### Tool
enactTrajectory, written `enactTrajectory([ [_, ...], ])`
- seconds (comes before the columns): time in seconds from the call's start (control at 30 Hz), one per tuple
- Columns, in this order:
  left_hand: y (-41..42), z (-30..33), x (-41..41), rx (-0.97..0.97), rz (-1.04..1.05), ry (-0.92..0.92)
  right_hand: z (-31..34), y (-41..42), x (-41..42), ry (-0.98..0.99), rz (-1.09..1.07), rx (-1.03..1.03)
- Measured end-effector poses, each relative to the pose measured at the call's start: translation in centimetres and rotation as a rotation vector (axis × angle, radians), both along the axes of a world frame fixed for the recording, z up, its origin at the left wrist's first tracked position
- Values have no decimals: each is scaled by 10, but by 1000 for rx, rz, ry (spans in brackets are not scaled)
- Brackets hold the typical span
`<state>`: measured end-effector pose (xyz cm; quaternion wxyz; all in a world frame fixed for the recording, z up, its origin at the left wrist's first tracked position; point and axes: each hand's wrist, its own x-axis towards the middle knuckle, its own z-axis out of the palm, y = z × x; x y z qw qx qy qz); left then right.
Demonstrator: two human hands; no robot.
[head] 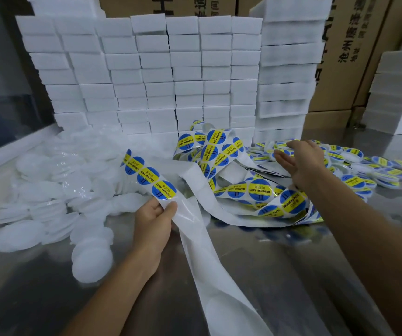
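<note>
1. The left hand [155, 221] holds the sticker strip [146, 172]. The thumb and the curled fingers pinch its backing just below the nearest round blue and yellow sticker, which reads "SOLDERING PASTE".
2. From this grip the strip rises up and to the left, with four stickers in a row on it.
3. Below the grip, the empty backing paper [209, 251] hangs toward the person. It is white and glossy and runs over the table to the lower edge of the view.
4. To the right of the grip, a little farther from the person, more of the same strip lies in a loose tangled heap [243, 190] with many stickers facing up.
5. The right hand [303, 161] is beyond that heap, well apart from the left hand. Its fingers are spread and nearly straight, and it holds nothing. It is just over the labelled lids [364, 163], which lie in a flat pile far to the right of the grip. I cannot tell if the fingertips touch them.
6. To the left of the grip is a big pile of plain lids [49, 190], white and half clear, without stickers.
7. Far behind the grip stand stacks of white boxes [158, 69], and behind them brown cartons [355, 44] with printed characters.
8. All rests on a shiny metal table [280, 275].
</note>
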<state>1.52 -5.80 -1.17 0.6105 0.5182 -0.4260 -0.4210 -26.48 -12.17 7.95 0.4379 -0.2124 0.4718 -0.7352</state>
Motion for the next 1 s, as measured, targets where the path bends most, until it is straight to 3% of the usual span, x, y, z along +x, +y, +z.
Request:
enactTrajectory([
  [0.17,-1,0,0,15,1,-9,1,-2,1,-56,-4,-34],
  [0.37,1,1,-1,10,-3,-20,-1,19,33,22,68,-80],
  [0.43,3,1,-1,-14,10,-33,-8,31,55,182,140,-95],
  [0.5,6,1,-3,-61,20,-83,-20,41,78,498,157,-164],
  [0.6,9,2,-5,-175,29,-243,-36,58,106,1010,123,-426],
  [0.7,13,4,-8,-265,29,-406,-52,67,119,1376,163,-684],
  [0.8,17,7,-9,-303,-25,-485,-64,69,127,1508,206,-790],
  [1.0,23,16,-1,-296,-217,-485,-69,69,122,1578,124,-827],
])
